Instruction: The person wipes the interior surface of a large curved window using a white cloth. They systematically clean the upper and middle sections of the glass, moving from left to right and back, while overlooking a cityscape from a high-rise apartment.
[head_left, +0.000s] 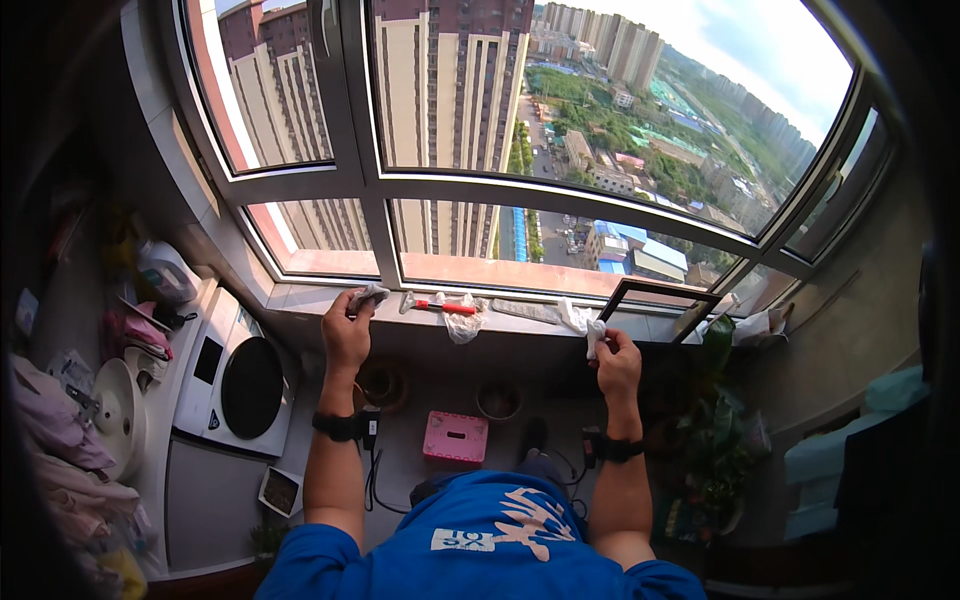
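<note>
My left hand (346, 334) is raised at the window sill (300, 298), pinching a crumpled greyish-white cloth (370, 295) between thumb and fingers. Farther right, my right hand (619, 365) grips a small wad of white cloth (595, 339) just in front of the sill's edge. Between the hands lies a red-handled scraper (448, 307), partly over a crumpled clear plastic bag (465, 328). To its right are a flat grey textured pad (525, 310) and a crumpled white cloth (575, 315). A dark rectangular frame (661, 288) leans beside my right hand.
Tall windows (566, 259) rise behind the sill. On the floor are a pink plastic stool (455, 437) and a round pot (499, 400). At left stand a front-loading washing machine (212, 397) and a washbasin (120, 420); leafy plants (720, 450) are at right. Cables hang from both wrist straps.
</note>
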